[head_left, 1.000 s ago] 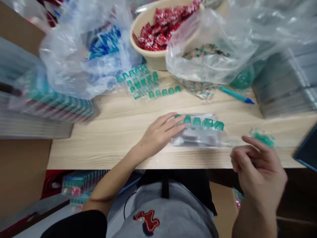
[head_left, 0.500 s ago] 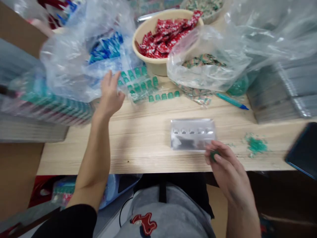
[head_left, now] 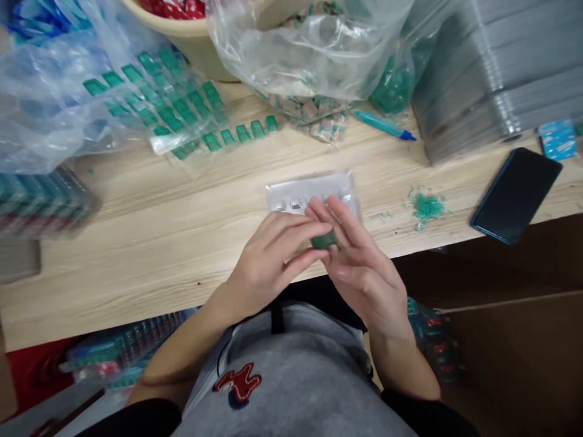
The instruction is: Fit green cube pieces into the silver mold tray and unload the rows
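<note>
Over the front part of the table my two hands meet. My left hand [head_left: 277,252] is closed, thumb and fingertips pinching the end of a small green translucent plastic piece [head_left: 324,240]. My right hand [head_left: 367,270] is open, its fingers stretched out and slightly apart, with the green piece against the inside of them. Just beyond the fingertips lies a clear plastic blister tray [head_left: 314,187] with a row of small hollows; my hands cover its near part.
Several green pieces [head_left: 241,133] stand in a row behind, beside bagged ones [head_left: 168,103]. A teal pen [head_left: 382,124], green scraps [head_left: 427,207] and a phone [head_left: 517,194] lie to the right. Stacked grey trays [head_left: 492,73] and a cream tub [head_left: 195,45] stand at the back.
My left hand has come from the bagged green pieces to my right hand and now pinches the green piece. The right hand's fingers have straightened. The view has shifted.
</note>
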Tool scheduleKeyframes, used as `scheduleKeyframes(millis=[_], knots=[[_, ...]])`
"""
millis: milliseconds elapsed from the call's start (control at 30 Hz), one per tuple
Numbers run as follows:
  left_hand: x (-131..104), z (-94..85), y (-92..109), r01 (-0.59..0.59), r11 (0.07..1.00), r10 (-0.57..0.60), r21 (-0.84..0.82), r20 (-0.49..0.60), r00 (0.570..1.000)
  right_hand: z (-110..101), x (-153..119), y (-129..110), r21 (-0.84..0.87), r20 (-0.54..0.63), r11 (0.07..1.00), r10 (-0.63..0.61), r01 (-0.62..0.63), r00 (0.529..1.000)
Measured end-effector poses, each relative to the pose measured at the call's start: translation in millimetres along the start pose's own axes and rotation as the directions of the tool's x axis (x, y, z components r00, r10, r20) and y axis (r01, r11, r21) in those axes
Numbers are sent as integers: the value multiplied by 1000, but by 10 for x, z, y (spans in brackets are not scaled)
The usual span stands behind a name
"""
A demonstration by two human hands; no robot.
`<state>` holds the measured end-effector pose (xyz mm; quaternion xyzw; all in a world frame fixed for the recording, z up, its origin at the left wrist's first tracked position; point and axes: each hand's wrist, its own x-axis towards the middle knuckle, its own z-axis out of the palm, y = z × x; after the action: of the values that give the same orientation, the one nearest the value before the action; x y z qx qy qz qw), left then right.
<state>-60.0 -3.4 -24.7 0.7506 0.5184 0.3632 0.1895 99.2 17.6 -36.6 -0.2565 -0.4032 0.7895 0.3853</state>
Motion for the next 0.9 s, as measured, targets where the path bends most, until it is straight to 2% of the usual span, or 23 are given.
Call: scheduleKeyframes(millis=[100, 167, 267, 400, 467, 533, 667, 767, 833, 900], knots=[[3, -29, -61, 131, 972, -136, -193, -16, 991, -35, -16, -18, -100, -61, 995, -32, 25, 998], [43, -17, -116, 165, 967, -176, -195, -39, 984, -125, -24, -32, -176, -174, 983, -86, 55, 981], [185, 94, -257, 88, 996, -88, -7, -68, 994, -341, -69, -45, -280, -363, 955, -204, 102, 909], [451, 345, -486, -119, 981, 107, 151, 82, 991, -590, -177, -27, -312, -496, 938, -297, 151, 816], [556, 444, -562, -171, 968, 139, 182, 177, 974, -652, -227, 2, -316, -516, 940, -285, 130, 808], [621, 500, -595, -169, 963, 116, 211, 243, 963, -684, -268, 36, -316, -515, 943, -259, 99, 817], [656, 557, -564, -159, 943, 71, 294, 288, 955, -724, -296, 6, -398, -499, 917, -252, 39, 829], [647, 617, -510, -196, 923, 88, 330, 316, 945, -754, -146, -281, -610, -403, 791, -364, 50, 840], [620, 639, -468, -208, 917, 114, 342, 274, 955, -728, 112, -652, -786, -268, 608, -503, 115, 821], [545, 615, -411, -183, 920, 129, 346, 175, 976, -648, 507, -1113, -908, -107, 374, -643, 189, 758]])
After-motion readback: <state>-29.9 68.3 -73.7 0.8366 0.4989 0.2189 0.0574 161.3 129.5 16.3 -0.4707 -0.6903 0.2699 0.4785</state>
